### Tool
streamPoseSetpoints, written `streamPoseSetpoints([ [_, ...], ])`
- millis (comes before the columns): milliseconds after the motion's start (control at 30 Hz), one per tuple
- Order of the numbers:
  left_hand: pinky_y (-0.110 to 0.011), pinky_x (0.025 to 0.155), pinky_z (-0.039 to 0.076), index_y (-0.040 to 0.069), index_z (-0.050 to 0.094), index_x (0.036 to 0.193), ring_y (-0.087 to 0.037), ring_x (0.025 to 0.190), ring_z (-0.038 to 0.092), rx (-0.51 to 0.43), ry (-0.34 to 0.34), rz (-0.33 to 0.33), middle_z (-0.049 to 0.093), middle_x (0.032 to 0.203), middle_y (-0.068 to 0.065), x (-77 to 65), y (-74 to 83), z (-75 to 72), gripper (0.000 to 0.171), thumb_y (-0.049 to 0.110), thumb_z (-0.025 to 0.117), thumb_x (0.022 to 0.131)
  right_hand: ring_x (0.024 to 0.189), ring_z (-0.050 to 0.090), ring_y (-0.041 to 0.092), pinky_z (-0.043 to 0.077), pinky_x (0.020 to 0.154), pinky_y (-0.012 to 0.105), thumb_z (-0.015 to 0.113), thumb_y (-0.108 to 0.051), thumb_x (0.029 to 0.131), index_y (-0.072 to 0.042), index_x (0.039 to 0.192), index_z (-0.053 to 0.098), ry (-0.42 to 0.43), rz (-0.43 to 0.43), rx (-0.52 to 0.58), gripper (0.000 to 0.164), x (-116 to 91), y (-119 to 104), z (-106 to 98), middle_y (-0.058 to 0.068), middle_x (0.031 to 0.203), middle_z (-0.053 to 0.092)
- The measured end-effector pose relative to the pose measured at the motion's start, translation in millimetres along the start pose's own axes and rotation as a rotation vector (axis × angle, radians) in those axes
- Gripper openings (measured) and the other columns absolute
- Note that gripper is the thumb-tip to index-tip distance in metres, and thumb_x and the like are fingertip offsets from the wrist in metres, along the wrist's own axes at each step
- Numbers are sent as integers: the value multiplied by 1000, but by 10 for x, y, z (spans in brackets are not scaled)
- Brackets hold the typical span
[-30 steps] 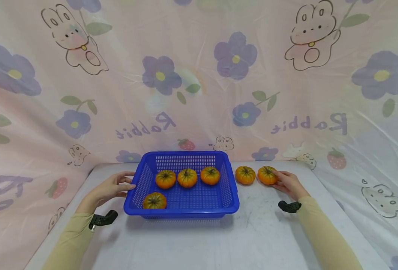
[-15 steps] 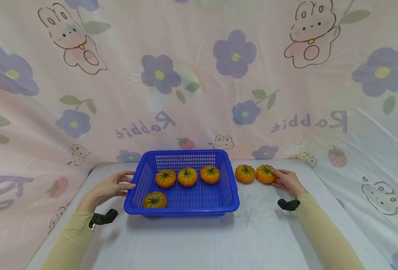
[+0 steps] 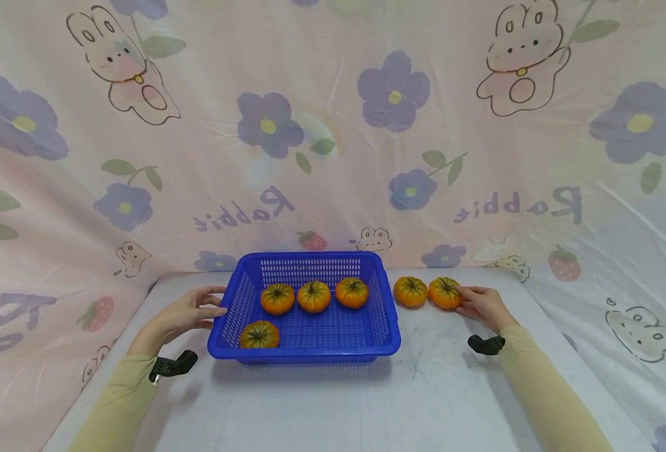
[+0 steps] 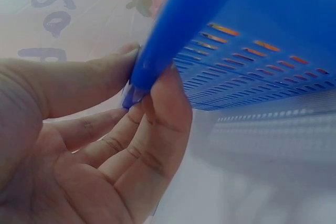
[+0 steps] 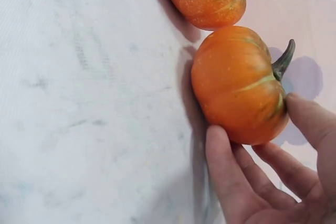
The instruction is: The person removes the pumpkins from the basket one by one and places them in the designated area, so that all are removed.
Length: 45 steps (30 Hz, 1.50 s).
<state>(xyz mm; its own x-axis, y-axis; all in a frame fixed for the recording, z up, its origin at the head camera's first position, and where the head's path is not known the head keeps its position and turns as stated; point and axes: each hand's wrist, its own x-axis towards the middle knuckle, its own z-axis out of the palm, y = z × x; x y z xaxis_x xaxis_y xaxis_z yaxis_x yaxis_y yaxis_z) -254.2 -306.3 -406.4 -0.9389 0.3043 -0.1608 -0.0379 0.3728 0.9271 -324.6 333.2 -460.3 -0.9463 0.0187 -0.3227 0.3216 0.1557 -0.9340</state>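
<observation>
My left hand (image 3: 182, 317) pinches the left rim of a blue plastic basket (image 3: 304, 358); in the left wrist view the thumb and fingers lie on either side of that rim (image 4: 163, 40). Several small orange pumpkins (image 3: 313, 297) with green-streaked tops sit inside the basket, most in a row toward the back and one in the front left corner. To the right of the basket, my right hand (image 3: 484, 307) holds a pumpkin (image 5: 239, 85) by its right side, thumb near the stem and fingertips lower down. This pumpkin touches or nearly touches another pumpkin (image 3: 410, 292) on its left.
Everything stands on a white table (image 3: 333, 408) with faint smudges. Behind it hangs a pale curtain (image 3: 333, 182) printed with rabbits and purple flowers, close to the table's back edge. A black wrist mount (image 3: 174, 364) sits on each forearm.
The right hand has shifted its pumpkin slightly left, closing the small gap to the neighbouring pumpkin. The left hand and the basket have stayed in place.
</observation>
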Motion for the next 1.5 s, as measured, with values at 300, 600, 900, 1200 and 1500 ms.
streamPoseSetpoints([
  [300,-42,84,54,-4,28,144,-28,95,62,6,12,-5,53,115,-22,-9,-14,13,69,20,66,92,95,61,16,48,92,35,48,-25,101,13,146,18,-27,-10,50,66,-23,7,2,31,143,27],
  [600,-42,85,53,-3,25,145,-29,97,61,-21,6,4,50,117,-23,-3,-45,9,71,22,66,92,112,58,31,44,98,37,37,-36,104,14,144,19,-22,-62,-71,67,-84,-22,-120,35,139,35],
  [900,-42,86,53,-3,26,146,-28,97,60,-27,31,5,50,118,-23,-3,-69,29,71,22,65,92,127,41,41,44,98,36,34,-43,103,13,145,21,-1,-190,-131,71,-220,-296,-163,35,142,33],
  [1200,-41,87,52,-4,26,146,-27,99,60,-55,32,0,50,119,-23,-23,-61,21,68,20,63,94,117,53,29,41,101,38,37,-38,104,8,143,30,-79,-331,-84,61,-509,-780,154,33,139,37],
  [1500,-40,89,52,-8,20,147,-26,103,62,-171,-49,12,57,124,-20,-41,-110,-31,63,13,55,98,120,50,40,42,99,43,43,-37,102,9,138,38,-214,-393,-146,58,-567,-1052,678,30,132,48],
])
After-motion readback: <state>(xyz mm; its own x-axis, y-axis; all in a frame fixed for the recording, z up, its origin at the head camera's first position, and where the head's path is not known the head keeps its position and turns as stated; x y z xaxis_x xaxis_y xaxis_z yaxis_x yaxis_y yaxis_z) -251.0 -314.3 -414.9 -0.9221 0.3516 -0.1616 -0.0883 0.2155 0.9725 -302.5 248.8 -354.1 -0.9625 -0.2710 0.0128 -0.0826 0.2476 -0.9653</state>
